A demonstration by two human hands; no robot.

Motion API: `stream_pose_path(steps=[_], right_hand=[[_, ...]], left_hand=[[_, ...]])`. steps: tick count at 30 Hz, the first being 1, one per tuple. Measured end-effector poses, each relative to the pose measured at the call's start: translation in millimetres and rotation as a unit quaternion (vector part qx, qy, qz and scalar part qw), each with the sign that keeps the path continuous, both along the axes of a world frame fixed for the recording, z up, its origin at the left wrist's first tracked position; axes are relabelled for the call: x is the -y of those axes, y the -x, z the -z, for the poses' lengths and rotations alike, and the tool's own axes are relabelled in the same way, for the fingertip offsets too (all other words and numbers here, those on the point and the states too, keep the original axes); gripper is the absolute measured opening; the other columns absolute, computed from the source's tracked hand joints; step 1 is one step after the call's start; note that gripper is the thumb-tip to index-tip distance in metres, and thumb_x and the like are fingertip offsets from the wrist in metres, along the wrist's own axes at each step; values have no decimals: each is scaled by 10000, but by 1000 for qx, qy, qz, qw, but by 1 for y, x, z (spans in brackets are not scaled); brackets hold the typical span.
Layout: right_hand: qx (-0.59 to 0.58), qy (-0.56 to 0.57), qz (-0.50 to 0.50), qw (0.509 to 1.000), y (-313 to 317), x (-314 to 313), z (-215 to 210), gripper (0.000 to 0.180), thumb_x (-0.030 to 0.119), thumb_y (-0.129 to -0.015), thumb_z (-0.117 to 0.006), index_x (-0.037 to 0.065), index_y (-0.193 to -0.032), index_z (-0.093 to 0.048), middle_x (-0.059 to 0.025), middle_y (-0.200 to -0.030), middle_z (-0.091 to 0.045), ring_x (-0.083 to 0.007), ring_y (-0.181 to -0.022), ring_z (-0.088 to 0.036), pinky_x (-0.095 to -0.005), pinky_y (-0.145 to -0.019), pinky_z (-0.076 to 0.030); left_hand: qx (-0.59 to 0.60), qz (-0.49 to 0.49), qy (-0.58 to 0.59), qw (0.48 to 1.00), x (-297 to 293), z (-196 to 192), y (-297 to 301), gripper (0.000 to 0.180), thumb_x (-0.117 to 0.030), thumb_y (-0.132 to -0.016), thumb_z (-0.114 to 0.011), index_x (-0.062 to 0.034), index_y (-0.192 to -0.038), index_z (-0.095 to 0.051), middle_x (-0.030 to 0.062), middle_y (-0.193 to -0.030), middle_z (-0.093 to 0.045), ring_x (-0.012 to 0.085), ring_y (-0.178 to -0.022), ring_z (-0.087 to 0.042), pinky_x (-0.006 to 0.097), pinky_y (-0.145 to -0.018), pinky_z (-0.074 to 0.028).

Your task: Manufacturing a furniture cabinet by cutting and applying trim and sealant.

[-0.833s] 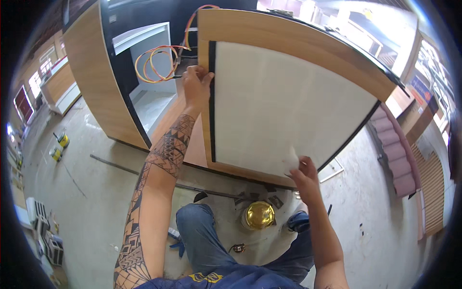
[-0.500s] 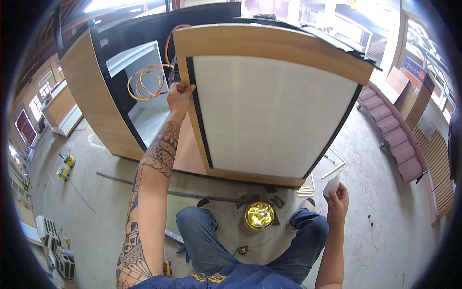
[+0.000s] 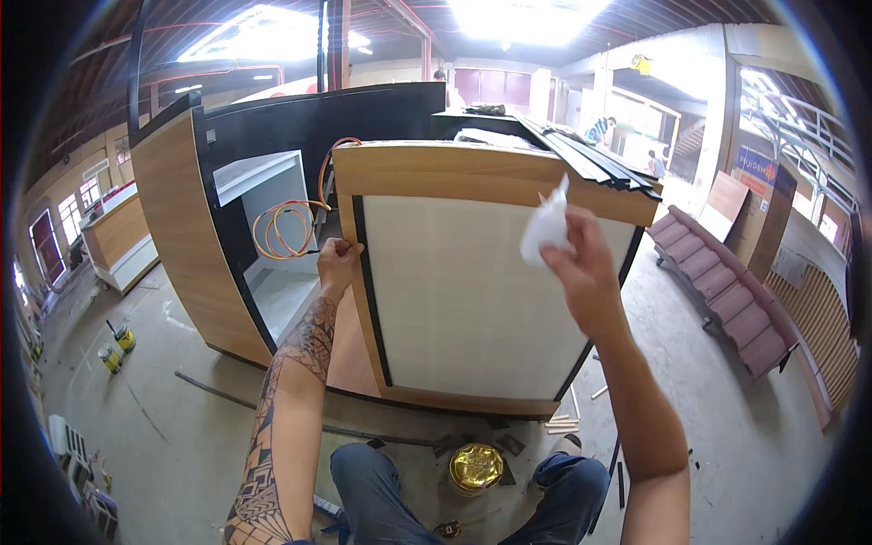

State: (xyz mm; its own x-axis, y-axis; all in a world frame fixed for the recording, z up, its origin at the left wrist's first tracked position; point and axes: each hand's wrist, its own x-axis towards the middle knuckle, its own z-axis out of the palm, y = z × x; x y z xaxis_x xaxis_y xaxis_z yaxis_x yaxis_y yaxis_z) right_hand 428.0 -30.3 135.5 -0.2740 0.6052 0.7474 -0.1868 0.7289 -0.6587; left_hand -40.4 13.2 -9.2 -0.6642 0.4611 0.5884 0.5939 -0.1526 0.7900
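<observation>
In front of me stands a wood-coloured counter panel (image 3: 454,169) holding a white sheet (image 3: 477,300), with black strips (image 3: 374,291) along the sheet's sides. My left hand (image 3: 337,266) is closed in a pinch at the panel's left edge, beside the black strip. My right hand (image 3: 581,263) is raised in front of the sheet's upper right. Its fingers are closed around a small white squeeze bottle (image 3: 545,232) with a pointed tip, tilted upward. A coil of orange cable (image 3: 283,229) hangs just left of my left hand.
An open white compartment (image 3: 277,300) sits in the counter at left. Long black strips (image 3: 590,159) lie on its top. A gold-topped tin (image 3: 475,467) and a tape measure (image 3: 448,529) are on the floor between my legs. A pink padded bench (image 3: 722,291) stands at right.
My right hand has risen from low right to the front of the white sheet, carrying the bottle. My left hand stays at the panel's edge. The view has tilted up.
</observation>
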Motion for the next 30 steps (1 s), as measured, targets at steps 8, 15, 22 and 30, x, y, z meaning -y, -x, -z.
stream_pose_path(steps=[8, 15, 22, 30], right_hand=[[68, -102, 292, 948, 115, -129, -127, 452, 152, -909, -740, -33, -1300, -611, -261, -1143, -736, -386, -1072, -725, -450, -953, -546], [144, -71, 430, 888, 122, -218, -132, 695, 585, -1021, -504, -60, -1223, -663, -303, -1162, -724, -425, -1169, -686, -465, -1036, -509], [198, -27, 404, 892, 123, -214, -129, 706, 576, -1013, -486, -40, -1316, -653, -272, -1227, -718, -395, -1218, -670, -440, -1073, -483], [293, -47, 380, 876, 107, -250, -134, 816, 476, -825, -781, -63, -1409, -596, -236, -1250, -708, -269, -1114, -693, -398, -984, -519]], left_hand=[[10, 2, -20, 1000, -5, 18, 6, 315, -244, -836, -871, -33, -949, -667, 70, -839, -716, 196, -777, -677, 347, -744, -555], [-2, 9, 0, 1000, -9, 27, -1, 294, -228, -844, -843, -26, -971, -670, 124, -876, -724, 275, -822, -707, 390, -776, -565], [-22, 0, -1, 1000, -5, 33, 3, 263, -227, -879, -816, -33, -986, -674, 95, -873, -725, 219, -811, -694, 359, -776, -562], [32, 47, -31, 998, 16, 45, 1, 286, -272, -934, -785, -18, -1017, -684, 66, -903, -738, 175, -810, -687, 336, -775, -562]])
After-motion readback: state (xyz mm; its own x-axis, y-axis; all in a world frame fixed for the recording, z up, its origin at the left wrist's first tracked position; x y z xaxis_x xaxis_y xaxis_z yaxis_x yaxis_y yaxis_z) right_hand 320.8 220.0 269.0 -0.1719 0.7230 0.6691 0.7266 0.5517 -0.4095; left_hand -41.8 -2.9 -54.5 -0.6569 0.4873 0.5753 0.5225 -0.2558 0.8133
